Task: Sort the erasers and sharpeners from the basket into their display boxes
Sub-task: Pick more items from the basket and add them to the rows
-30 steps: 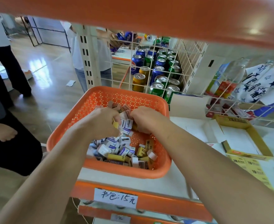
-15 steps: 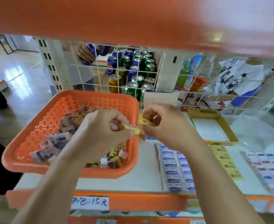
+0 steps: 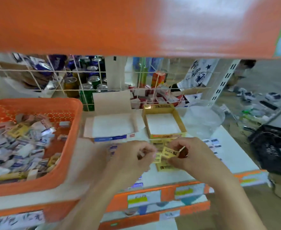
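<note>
Between the two hands, a small yellow packet (image 3: pixel 169 153) with dark print is showing — flat, rectangular and blurred, so its kind cannot be told. The right hand (image 3: pixel 192 155) is pinching its right end between curled fingers, with something dark brown tucked in the same grip; the left hand (image 3: pixel 133 156) is closing narrow at its nine o'clock, fingertips touching the packet's left edge and a paler yellow piece. Both are hanging just over more yellow packets lying flat on the white shelf (image 3: pixel 236 156). At twelve o'clock the yellow display box (image 3: pixel 180 121) is standing open with a bare white floor, and beside it at eleven o'clock the white display box (image 3: pixel 109 127) is lying open too. Far out at nine o'clock the orange basket (image 3: pixel 70 143) is sitting heaped with small packets — its rim near the left forearm. At three o'clock a black crate (image 3: pixel 272 146) is crowding the shelf's edge.
</note>
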The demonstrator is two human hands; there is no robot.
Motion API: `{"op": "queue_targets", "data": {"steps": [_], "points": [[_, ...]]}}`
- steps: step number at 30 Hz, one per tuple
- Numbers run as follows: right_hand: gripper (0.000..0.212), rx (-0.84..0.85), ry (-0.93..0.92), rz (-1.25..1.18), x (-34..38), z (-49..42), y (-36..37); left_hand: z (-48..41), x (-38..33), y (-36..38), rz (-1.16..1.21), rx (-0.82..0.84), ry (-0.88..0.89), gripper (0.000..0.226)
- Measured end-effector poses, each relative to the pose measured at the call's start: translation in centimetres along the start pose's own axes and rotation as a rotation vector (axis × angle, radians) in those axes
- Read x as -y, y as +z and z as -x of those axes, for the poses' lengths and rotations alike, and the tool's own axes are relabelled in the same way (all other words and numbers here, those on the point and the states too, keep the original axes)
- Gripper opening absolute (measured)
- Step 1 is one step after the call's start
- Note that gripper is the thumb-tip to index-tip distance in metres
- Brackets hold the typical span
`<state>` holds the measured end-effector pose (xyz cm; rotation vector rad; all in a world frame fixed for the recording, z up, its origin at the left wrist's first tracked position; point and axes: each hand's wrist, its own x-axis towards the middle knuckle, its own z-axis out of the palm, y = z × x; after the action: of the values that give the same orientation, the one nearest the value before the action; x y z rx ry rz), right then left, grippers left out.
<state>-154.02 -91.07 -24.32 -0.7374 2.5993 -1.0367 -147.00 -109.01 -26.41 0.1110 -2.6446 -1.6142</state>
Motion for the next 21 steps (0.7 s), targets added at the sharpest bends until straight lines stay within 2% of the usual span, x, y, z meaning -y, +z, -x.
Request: {"op": "queue_targets", "data": {"steps": [3,6,14,18,21], "points": [[0.023,0.062,0.071,-0.019,-1.9,1.1,-1.0,0.2,-0.1,1.9,-0.086,0.056,-0.008,0.03],[0.015,0.098,0.108,-0.059,-3.0,1.7,-1.6,0.8,0.0,3.3,-0.068,0.092,-0.038,0.03],[0.011,0.212,0.099,-0.035,-5.2,2.2,-2.5,1.7,-0.5,5.1,-0.11,-0.038,-0.122,0.024],[0.019,0.198,0.049,-0.051,-5.5,2.3,-2.5,2.1,-0.6,5.4,-0.132,-0.096,-0.145,0.025],[0.035,0.223,0.005,-0.039,-5.6,2.1,-2.4,2.2,-0.8,5.6,-0.136,-0.122,-0.169,0.023]]}}
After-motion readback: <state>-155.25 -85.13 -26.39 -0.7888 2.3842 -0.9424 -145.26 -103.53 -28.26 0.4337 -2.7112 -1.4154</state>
